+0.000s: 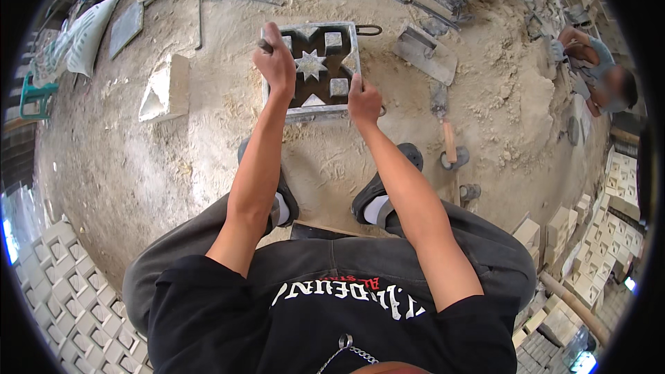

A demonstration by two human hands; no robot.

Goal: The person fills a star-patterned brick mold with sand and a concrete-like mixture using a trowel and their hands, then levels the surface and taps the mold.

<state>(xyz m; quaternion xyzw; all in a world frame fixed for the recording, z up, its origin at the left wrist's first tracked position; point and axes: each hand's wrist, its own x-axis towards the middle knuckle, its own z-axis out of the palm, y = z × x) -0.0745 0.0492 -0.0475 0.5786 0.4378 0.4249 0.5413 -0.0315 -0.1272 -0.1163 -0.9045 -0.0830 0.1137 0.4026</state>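
A square metal mould (318, 112) rests on the sandy ground ahead of my feet. Inside it stand a pale eight-pointed star (311, 64), square blocks near the corners and triangles along the edges, with dark gaps between. My left hand (276, 64) is a fist over the mould's left side; the end of a short dark rod (265, 46) pokes out of it, the remainder hidden. My right hand (364, 102) is closed at the right rim near the front corner, thumb up, its fingertips partly hidden. A wire loop handle (370, 30) juts from the far right corner.
Right of the mould lie a metal scoop (425, 54), a wooden-handled trowel (448, 135) and loose sand. A pale block (166, 88) stands to the left. Patterned blocks (69, 298) are stacked at lower left and lower right. Another person (597, 62) crouches far right.
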